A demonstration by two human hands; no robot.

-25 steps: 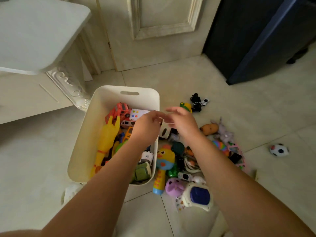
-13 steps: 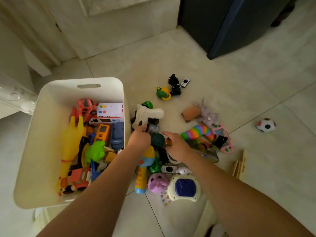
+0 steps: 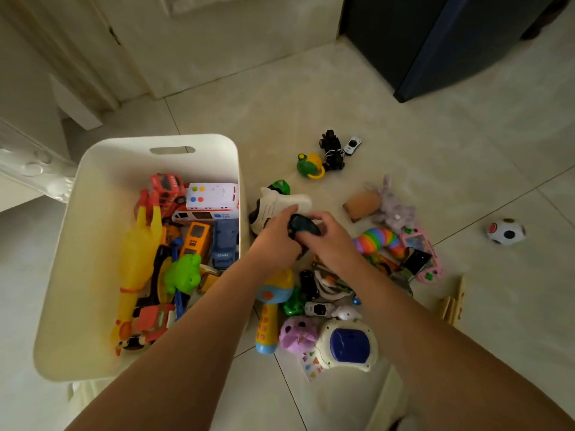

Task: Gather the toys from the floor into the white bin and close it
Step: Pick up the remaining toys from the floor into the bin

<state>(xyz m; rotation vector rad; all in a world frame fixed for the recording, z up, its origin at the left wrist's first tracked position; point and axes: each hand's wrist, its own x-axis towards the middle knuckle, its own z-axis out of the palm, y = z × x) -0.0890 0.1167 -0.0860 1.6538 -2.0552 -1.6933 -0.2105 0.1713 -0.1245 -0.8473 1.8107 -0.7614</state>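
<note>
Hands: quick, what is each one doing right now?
Left hand: closed around the dark round toy.
Right hand: closed on the same toy.

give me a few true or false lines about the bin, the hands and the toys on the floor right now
1. The white bin has its lid on. False: it is open, toys showing inside.
2. Both hands hold one dark round toy. True: left hand and right hand meet on it.
3. The black and white ball lies in the bin. False: it sits alone on the floor, far right.
4. The yellow rubber chicken lies in the bin. True.
5. The rainbow slug toy is on the floor. True.
</note>
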